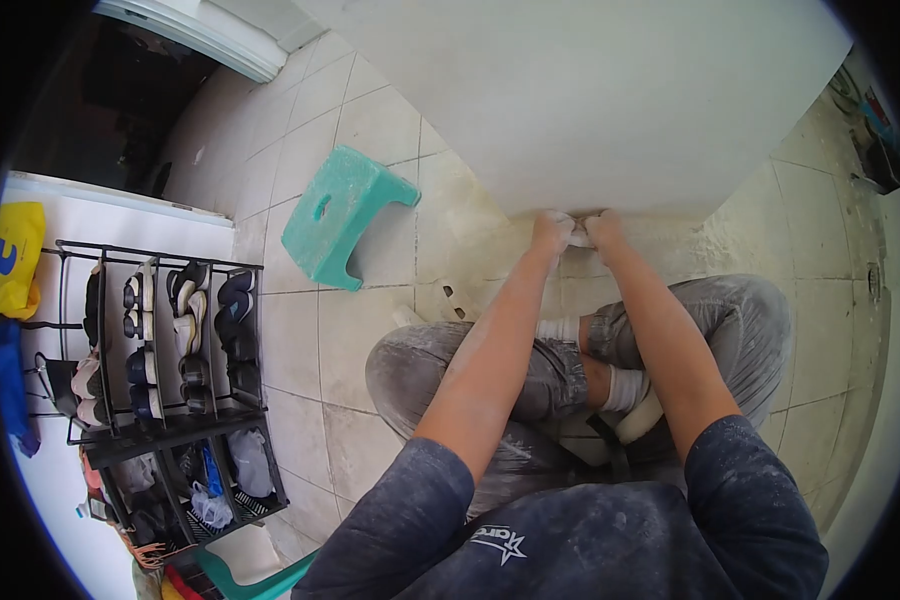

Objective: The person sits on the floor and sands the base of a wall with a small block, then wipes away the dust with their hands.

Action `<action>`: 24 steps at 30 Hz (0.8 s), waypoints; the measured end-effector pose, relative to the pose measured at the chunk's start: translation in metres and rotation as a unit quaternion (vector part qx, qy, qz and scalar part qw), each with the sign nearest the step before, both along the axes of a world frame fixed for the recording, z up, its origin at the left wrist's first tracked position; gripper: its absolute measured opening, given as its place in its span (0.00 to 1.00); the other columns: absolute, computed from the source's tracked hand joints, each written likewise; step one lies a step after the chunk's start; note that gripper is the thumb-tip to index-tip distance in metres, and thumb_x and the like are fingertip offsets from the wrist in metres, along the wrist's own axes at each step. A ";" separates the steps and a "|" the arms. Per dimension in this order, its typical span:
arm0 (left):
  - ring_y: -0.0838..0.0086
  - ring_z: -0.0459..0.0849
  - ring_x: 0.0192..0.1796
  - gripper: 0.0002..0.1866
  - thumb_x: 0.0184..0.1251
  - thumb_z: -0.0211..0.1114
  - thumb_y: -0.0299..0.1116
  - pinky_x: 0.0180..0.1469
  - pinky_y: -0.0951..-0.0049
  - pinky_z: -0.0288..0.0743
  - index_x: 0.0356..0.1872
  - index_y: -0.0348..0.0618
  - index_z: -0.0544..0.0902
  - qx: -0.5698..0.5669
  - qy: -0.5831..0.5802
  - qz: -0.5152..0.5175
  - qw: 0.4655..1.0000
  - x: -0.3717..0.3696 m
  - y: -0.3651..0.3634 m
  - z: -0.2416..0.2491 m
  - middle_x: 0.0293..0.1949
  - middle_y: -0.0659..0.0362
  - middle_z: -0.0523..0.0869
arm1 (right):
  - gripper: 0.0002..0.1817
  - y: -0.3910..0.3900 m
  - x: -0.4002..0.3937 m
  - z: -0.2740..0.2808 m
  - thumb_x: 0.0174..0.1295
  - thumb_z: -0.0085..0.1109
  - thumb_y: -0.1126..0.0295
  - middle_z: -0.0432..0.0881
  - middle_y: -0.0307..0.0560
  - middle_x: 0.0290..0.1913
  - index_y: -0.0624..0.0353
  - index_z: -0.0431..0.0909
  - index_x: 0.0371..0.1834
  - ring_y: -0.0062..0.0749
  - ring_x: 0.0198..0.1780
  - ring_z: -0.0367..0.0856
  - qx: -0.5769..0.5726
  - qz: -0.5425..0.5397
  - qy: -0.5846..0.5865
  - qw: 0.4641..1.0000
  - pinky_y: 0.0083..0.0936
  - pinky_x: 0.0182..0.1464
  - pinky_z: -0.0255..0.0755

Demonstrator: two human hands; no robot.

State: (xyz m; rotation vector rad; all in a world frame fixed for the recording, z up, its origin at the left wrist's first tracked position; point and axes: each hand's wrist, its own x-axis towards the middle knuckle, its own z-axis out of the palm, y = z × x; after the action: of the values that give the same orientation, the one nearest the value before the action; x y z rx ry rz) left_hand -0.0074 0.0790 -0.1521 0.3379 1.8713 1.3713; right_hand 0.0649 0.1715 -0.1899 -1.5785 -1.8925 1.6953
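Before you, pale square floor tiles [348, 350] with darker joints run across the room, dusted with whitish powder. A broad, smooth, light grey wall [630, 100] meets the floor ahead; its base is stained yellowish. To your left stands a black metal shoe rack [160, 418], its tiers carrying shoes [192, 300] and, lower down, plastic bags [250, 462]. A yellow bag [18, 255] hangs beside the rack, above a blue one. Between rack and wall stands a teal plastic stool [328, 215] with a slotted seat. Beyond, at upper left, a white-framed doorway [90, 100] opens onto a dark space. Even, pale light covers the tiles.
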 end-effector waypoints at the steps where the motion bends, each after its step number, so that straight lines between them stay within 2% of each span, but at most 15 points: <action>1: 0.73 0.75 0.25 0.05 0.51 0.56 0.25 0.27 0.72 0.68 0.27 0.35 0.79 -0.006 0.018 -0.019 1.000 -0.003 0.000 -0.011 0.23 0.58 0.78 | 0.17 0.002 -0.001 -0.016 0.50 0.51 0.75 0.74 0.61 0.40 0.74 0.69 0.43 0.41 0.37 0.76 -0.006 -0.018 0.026 0.999 0.34 0.33 0.71; 2: 0.74 0.75 0.26 0.06 0.53 0.57 0.26 0.27 0.73 0.68 0.29 0.36 0.79 -0.012 0.037 -0.036 0.999 -0.004 -0.001 -0.017 0.25 0.58 0.78 | 0.17 0.005 -0.003 -0.038 0.48 0.50 0.75 0.75 0.64 0.40 0.75 0.70 0.41 0.46 0.39 0.76 -0.012 -0.034 0.053 0.998 0.36 0.36 0.70; 3: 0.74 0.75 0.26 0.06 0.53 0.57 0.26 0.27 0.73 0.68 0.29 0.36 0.79 0.006 0.023 -0.024 0.999 -0.002 0.000 -0.006 0.25 0.58 0.78 | 0.17 0.007 -0.005 -0.037 0.47 0.50 0.75 0.75 0.66 0.40 0.76 0.71 0.40 0.48 0.40 0.76 -0.022 -0.045 0.064 0.997 0.37 0.37 0.70; 5: 0.74 0.75 0.26 0.06 0.53 0.57 0.26 0.26 0.73 0.68 0.29 0.35 0.79 0.037 -0.005 0.003 0.999 0.007 -0.003 0.021 0.25 0.57 0.78 | 0.17 0.006 -0.003 -0.006 0.47 0.50 0.75 0.75 0.67 0.40 0.76 0.71 0.40 0.49 0.40 0.76 -0.047 -0.057 0.067 0.995 0.38 0.36 0.69; 6: 0.74 0.75 0.26 0.05 0.53 0.57 0.26 0.26 0.73 0.67 0.29 0.35 0.79 0.051 -0.004 0.001 0.999 0.002 -0.003 0.013 0.24 0.58 0.78 | 0.17 0.000 0.001 0.010 0.47 0.50 0.75 0.75 0.67 0.39 0.76 0.71 0.40 0.48 0.39 0.76 -0.064 -0.058 0.056 0.995 0.38 0.35 0.69; 8: 0.74 0.75 0.25 0.05 0.53 0.57 0.26 0.25 0.74 0.67 0.28 0.35 0.79 0.074 -0.007 -0.005 0.997 -0.001 -0.004 -0.015 0.23 0.58 0.78 | 0.17 0.000 0.001 -0.014 0.47 0.49 0.75 0.75 0.66 0.39 0.76 0.71 0.40 0.49 0.39 0.76 -0.099 -0.043 0.064 0.992 0.38 0.34 0.69; 9: 0.75 0.74 0.25 0.05 0.53 0.57 0.26 0.24 0.74 0.67 0.27 0.35 0.78 0.048 -0.028 0.000 0.998 0.001 -0.004 -0.009 0.23 0.58 0.78 | 0.17 0.003 -0.001 -0.012 0.47 0.49 0.75 0.75 0.66 0.39 0.76 0.71 0.40 0.49 0.39 0.76 -0.110 -0.039 0.074 0.990 0.38 0.34 0.68; 11: 0.75 0.74 0.24 0.05 0.52 0.57 0.26 0.24 0.74 0.66 0.25 0.35 0.78 0.002 -0.064 0.008 0.998 0.003 -0.002 0.003 0.22 0.59 0.77 | 0.17 0.003 -0.003 -0.012 0.47 0.49 0.75 0.75 0.66 0.39 0.76 0.71 0.40 0.50 0.37 0.76 -0.087 -0.061 0.060 0.993 0.38 0.33 0.68; 15: 0.75 0.74 0.23 0.05 0.53 0.55 0.26 0.23 0.74 0.64 0.25 0.36 0.79 0.043 0.009 0.002 0.999 -0.002 0.005 0.000 0.22 0.60 0.77 | 0.17 0.001 -0.002 -0.008 0.47 0.49 0.75 0.75 0.67 0.39 0.77 0.71 0.39 0.50 0.37 0.77 -0.039 -0.081 0.093 0.992 0.38 0.33 0.69; 18: 0.75 0.74 0.23 0.06 0.52 0.55 0.25 0.22 0.74 0.64 0.26 0.36 0.79 0.032 0.011 -0.007 0.999 0.002 -0.007 -0.010 0.22 0.60 0.77 | 0.15 0.008 0.000 -0.011 0.52 0.53 0.76 0.74 0.58 0.40 0.74 0.69 0.42 0.37 0.37 0.76 -0.142 -0.019 0.079 0.986 0.33 0.30 0.72; 21: 0.75 0.74 0.23 0.06 0.52 0.55 0.25 0.23 0.74 0.65 0.26 0.35 0.79 0.018 0.019 -0.027 0.999 -0.004 0.001 -0.022 0.23 0.59 0.77 | 0.17 0.000 -0.001 -0.001 0.47 0.49 0.74 0.75 0.69 0.41 0.75 0.72 0.39 0.51 0.41 0.77 -0.020 -0.029 0.009 0.999 0.38 0.36 0.70; 24: 0.75 0.74 0.24 0.06 0.52 0.55 0.25 0.25 0.74 0.66 0.26 0.34 0.79 0.035 0.012 -0.005 0.999 -0.002 0.002 -0.021 0.23 0.58 0.78 | 0.17 -0.002 0.001 0.007 0.47 0.49 0.74 0.75 0.69 0.41 0.75 0.73 0.39 0.53 0.41 0.76 -0.040 -0.050 0.084 0.994 0.38 0.38 0.70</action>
State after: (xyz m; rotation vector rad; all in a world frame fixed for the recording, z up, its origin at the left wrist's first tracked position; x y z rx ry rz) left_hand -0.0098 0.0806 -0.1731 0.3992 1.8413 1.4337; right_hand 0.0663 0.1692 -0.1829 -1.4774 -1.6578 1.8181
